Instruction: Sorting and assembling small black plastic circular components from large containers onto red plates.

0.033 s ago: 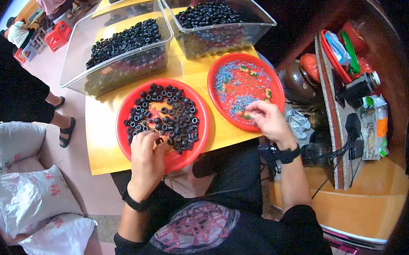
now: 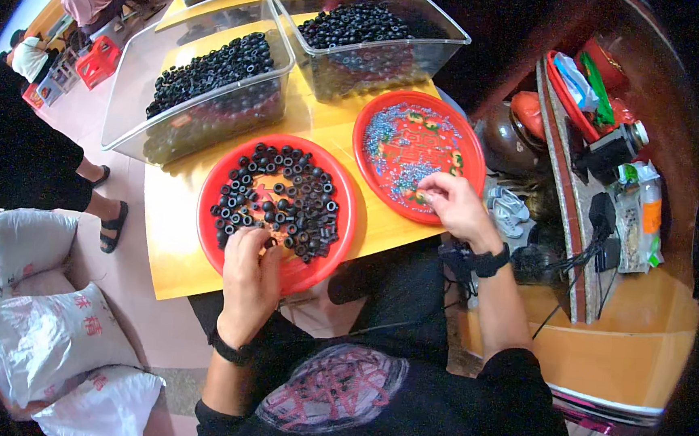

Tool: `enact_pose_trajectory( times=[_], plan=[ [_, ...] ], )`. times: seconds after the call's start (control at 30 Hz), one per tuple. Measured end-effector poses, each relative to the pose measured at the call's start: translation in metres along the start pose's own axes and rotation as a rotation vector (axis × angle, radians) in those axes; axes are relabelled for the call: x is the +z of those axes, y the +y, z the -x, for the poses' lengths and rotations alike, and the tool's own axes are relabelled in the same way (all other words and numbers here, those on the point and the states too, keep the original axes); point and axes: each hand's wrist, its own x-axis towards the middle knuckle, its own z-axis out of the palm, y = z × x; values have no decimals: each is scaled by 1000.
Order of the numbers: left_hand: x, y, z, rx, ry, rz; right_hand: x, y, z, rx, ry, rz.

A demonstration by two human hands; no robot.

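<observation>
My left hand [image 2: 250,268] is at the near rim of a red round tray [image 2: 347,232] with many small black ring-shaped parts [image 2: 311,215] in it. Its thumb and fingers are closed around one black ring-shaped part [image 2: 271,243]. To the right, a second red tray [image 2: 477,150] has many tiny bluish beads [image 2: 417,176] on its patterned bottom. Over its near right side my right hand [image 2: 457,203] has thumb and forefinger pinched together. Whatever is between those fingertips is too small to make out.
Two clear plastic bins, a left one [image 2: 133,126] and a right one [image 2: 451,47], hold heaps of black parts on the yellow table [image 2: 170,262]. White sacks [image 2: 74,336] lie at the left, near a standing person's sandalled feet [image 2: 112,226]. A ledge [image 2: 566,193] with cables stands at the right.
</observation>
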Motion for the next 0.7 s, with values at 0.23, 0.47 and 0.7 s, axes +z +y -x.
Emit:
enact_pose_trajectory(
  times=[0.23,0.47,0.7],
  plan=[
    [-7,6,29,-323,78,408,-7,-1,1,-3,154,275],
    [-15,16,34,-582,82,840,0,-3,-2,-136,86,468],
    [-15,6,40,-683,148,1172,11,7,-12,-240,150,620]
  ],
)
